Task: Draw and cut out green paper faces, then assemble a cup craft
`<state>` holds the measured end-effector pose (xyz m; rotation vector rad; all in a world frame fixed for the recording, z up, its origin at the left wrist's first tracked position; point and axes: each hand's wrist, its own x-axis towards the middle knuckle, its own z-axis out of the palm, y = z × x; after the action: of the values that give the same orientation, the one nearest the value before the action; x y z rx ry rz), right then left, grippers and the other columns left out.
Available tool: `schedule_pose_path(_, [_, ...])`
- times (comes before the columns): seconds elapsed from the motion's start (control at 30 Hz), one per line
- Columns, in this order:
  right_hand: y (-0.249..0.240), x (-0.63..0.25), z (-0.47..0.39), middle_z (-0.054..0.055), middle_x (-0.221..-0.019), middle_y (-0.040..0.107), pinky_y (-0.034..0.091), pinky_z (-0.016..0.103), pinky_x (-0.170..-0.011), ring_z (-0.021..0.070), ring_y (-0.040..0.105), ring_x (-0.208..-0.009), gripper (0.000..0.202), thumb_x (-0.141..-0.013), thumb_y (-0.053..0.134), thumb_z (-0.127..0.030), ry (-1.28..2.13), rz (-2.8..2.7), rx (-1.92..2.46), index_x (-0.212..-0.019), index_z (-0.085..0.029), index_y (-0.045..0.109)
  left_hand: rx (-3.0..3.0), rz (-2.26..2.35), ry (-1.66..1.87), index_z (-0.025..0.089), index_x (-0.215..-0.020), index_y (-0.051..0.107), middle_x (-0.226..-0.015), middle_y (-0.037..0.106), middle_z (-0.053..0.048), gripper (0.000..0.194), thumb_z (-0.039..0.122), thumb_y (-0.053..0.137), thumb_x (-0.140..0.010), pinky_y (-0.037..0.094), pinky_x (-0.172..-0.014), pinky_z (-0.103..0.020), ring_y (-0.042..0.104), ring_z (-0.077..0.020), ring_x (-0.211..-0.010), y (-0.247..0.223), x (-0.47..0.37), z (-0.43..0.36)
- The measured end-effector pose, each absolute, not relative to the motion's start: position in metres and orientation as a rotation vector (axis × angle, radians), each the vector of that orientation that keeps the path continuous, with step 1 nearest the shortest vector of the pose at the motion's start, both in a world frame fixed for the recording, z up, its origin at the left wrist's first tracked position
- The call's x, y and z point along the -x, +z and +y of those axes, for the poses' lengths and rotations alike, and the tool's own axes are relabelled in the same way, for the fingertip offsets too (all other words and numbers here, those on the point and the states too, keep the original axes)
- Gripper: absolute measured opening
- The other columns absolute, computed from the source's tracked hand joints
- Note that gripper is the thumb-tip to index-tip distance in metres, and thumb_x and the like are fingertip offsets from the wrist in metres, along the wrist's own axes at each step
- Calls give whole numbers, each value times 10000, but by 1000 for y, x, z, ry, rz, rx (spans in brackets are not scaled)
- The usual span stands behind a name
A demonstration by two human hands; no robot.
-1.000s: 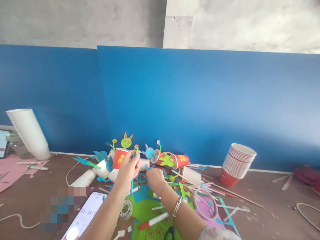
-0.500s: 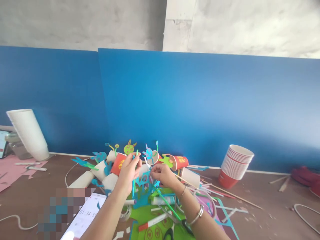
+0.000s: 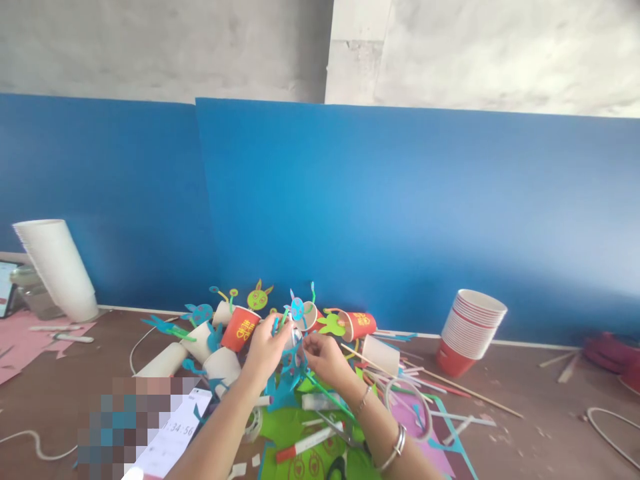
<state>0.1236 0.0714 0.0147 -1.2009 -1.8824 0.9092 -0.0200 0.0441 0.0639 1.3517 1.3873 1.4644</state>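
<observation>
Near the middle of the cluttered table, my left hand is closed on a thin blue and green straw, beside a white cup partly hidden behind the fingers. Close to its right is my right hand, its fingers pinched together; what they hold is too small to make out. Just beyond the hands stands a blue paper rabbit head. A red cup with yellow lettering sits left of my left hand. Blue paper cutouts lie below both hands.
Around the hands are tipped cups, a red marker, scissors, green paper, straws and wooden sticks. A phone lies at front left. Cup stacks stand at far left and right. A blue panel rises behind.
My left hand has moved right, closer to my right hand, with the straw in it, uncovering more of the red cup. My right hand has barely moved.
</observation>
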Motion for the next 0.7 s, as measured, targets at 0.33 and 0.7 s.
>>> schedule_pose_path(0.33, [62,-139,24,67,-817,664,396,266,-653,187,576,-749,245,-880,434,-295,522,-1760,1298,-902,-175,647,-1126,1174,1767,199,-829,550,-517,530,66,251,437,600,-766,210,-368,-183,286,-53,-351,101,27,21])
schedule_pose_path(0.7, [64,-144,9,-4,-568,630,263,171,-364,48,350,-359,324,-858,493,-437,1384,-1693,1097,-747,-151,595,-980,931,1345,191,-824,500,-413,365,104,349,537,532,-787,136,-373,-174,218,-45,-352,81,-9,16])
